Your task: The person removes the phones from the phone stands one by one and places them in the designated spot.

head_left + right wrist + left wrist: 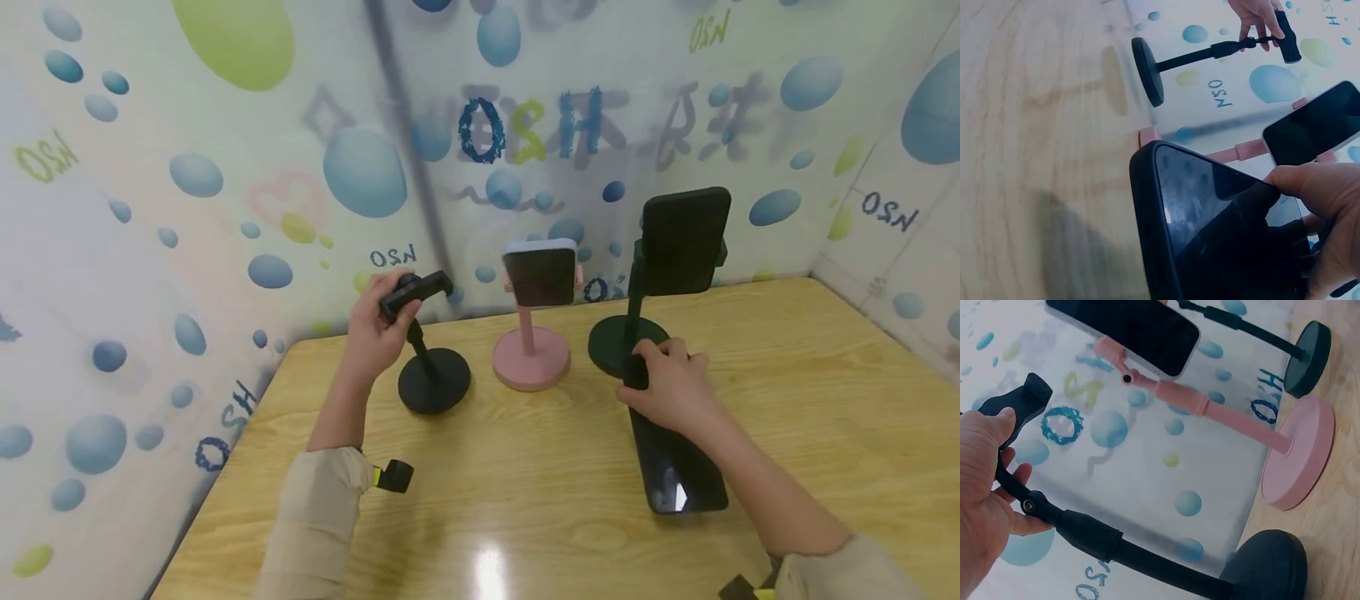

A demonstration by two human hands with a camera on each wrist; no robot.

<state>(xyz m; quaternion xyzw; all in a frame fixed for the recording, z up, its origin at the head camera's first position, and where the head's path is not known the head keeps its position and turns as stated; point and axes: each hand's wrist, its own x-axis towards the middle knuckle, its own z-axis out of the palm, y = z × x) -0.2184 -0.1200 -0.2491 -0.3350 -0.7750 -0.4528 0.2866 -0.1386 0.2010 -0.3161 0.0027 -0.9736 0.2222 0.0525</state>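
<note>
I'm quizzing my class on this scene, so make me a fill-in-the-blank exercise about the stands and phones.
1. The left hand grips the clamp of the empty ___ stand.
2. The right hand holds a dark phone lying on the ___.
3. The middle stand is ___ and carries a phone.

Missing words: black; table; pink

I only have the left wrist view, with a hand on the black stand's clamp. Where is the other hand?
Observer: The right hand grips the top end of a black phone lying flat on the wooden table.
Operator: Is the dark green stand behind the pink one empty?
Observer: No, the dark green stand carries a dark phone, upright.
Operator: And the black stand's clamp?
Observer: The left hand holds the black stand at its clamp, and that clamp carries no phone.
</note>
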